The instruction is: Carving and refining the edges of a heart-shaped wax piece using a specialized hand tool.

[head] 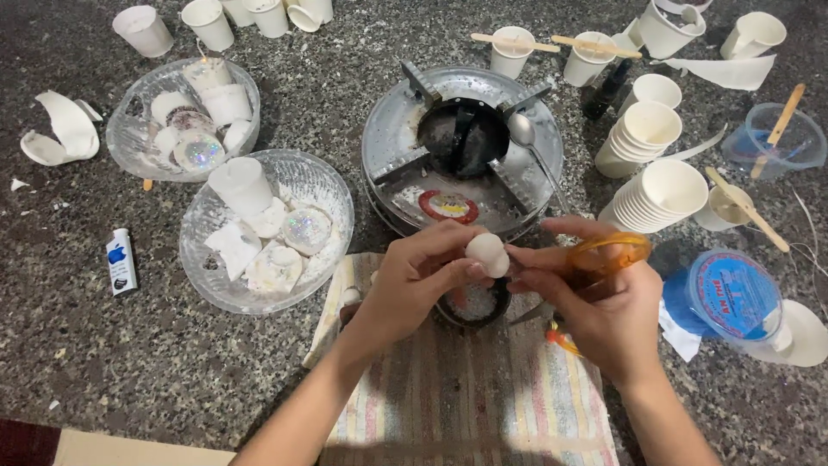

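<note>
- I see a speckled dark stone floor [172,362], everything is spread over it.
- Striped cloth [466,406] lies at bottom centre, under both of my forearms.
- Round metal stove [405,147] sits just above the cloth; a spoon [523,131] rests on its top.
- Two clear plastic bowls: the nearer bowl [332,194] left of the stove, the far bowl [138,142] up-left, both full of white wax pieces.
- Stacks of white paper cups [664,185] right of the stove; more cups with wooden sticks along the top edge.
- Blue-lidded tub [733,293] near my right wrist.
- My left hand [410,280] is pinched closed on a small white wax lump [487,253], held above a small black dish [473,304] on the cloth.
- My right hand [604,302] is closed through the orange scissors [608,252], fingertips touching the lump.
- White-and-blue lighter [121,261] on the floor, left of the nearer bowl.
</note>
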